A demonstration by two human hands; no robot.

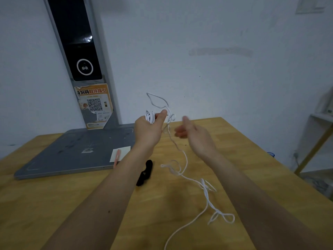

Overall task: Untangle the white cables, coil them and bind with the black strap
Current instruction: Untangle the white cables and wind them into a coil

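White cables (182, 154), seemingly part-coiled in left hand (149, 127), trail knotted across table (54, 204).

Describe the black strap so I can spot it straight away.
Start at the wooden table, at the front right corner of the grey base plate. The black strap lies crumpled just right of it, between the forearms. It is the table's only dark item; the cable beside it is white.

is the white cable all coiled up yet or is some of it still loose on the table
Only partly coiled. The left hand grips a small bundle of white cable, but a long length trails down loose across the table, with loops in it.
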